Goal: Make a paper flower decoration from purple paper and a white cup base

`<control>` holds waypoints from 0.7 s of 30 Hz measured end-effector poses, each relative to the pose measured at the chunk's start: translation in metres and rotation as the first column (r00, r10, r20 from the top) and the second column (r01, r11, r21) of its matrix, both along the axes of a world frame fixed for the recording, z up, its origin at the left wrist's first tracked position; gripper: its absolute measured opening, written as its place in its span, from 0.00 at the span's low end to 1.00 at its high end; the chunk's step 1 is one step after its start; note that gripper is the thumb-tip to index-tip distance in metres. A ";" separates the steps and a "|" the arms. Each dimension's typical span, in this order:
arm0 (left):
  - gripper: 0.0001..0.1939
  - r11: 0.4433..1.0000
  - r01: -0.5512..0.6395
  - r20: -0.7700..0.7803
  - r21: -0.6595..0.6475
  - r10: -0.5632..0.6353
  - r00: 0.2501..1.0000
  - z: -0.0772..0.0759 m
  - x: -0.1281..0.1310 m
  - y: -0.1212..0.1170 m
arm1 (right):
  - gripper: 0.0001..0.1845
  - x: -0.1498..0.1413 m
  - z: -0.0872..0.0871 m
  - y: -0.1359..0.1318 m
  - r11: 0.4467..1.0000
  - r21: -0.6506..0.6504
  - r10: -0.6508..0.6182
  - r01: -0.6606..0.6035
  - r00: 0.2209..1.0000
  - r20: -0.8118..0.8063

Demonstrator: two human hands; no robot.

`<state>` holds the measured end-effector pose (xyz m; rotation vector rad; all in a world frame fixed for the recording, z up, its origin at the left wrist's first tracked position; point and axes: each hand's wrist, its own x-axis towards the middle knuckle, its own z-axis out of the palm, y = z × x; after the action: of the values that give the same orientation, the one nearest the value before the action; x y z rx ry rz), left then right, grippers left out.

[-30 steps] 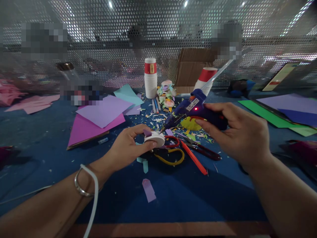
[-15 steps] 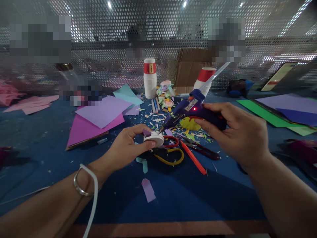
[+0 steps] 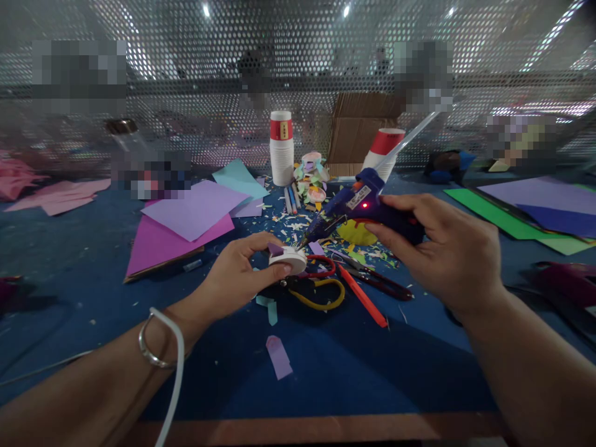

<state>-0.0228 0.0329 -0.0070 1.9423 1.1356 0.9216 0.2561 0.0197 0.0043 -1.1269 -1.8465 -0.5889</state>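
Note:
My left hand pinches a small white round disc with a purple paper piece on its top. My right hand is wrapped round a dark blue hot glue gun, its red light lit and a clear glue stick poking out the back. The gun's nozzle meets the disc's upper face, or sits just over it. Below and right of the disc lie scissors with red and yellow handles. A red-orange cutter and dark-handled snips rest beside them.
Paper scraps litter the blue table. Two stacks of paper cups stand at the back near a cardboard piece and a perforated metal screen. Coloured paper sheets lie left and right. A white cord crosses my left forearm.
Almost nothing differs. The glue gun and my right hand have shifted very slightly left, with the nozzle still at the disc.

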 end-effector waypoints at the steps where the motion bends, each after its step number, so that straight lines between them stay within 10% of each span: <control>1: 0.06 0.999 -0.006 -0.006 0.032 0.006 1.000 -0.001 -0.001 0.000 | 0.14 -0.001 0.001 0.000 1.000 0.002 -0.002 0.002 1.000 -0.003; 14: 0.03 0.926 -0.086 -0.069 0.369 0.119 0.990 0.013 0.002 -0.011 | 0.14 0.003 0.003 0.004 0.999 0.029 -0.041 0.043 0.996 -0.074; 21: 0.07 0.981 -0.130 0.102 0.145 0.116 0.988 0.005 -0.002 -0.010 | 0.18 0.038 -0.001 0.027 0.957 -0.055 -0.289 0.284 0.941 -0.178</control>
<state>-0.0251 0.0232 -0.0018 1.9430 1.1717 1.1826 0.2940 0.0469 0.0035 -1.4345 -1.5485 -0.6008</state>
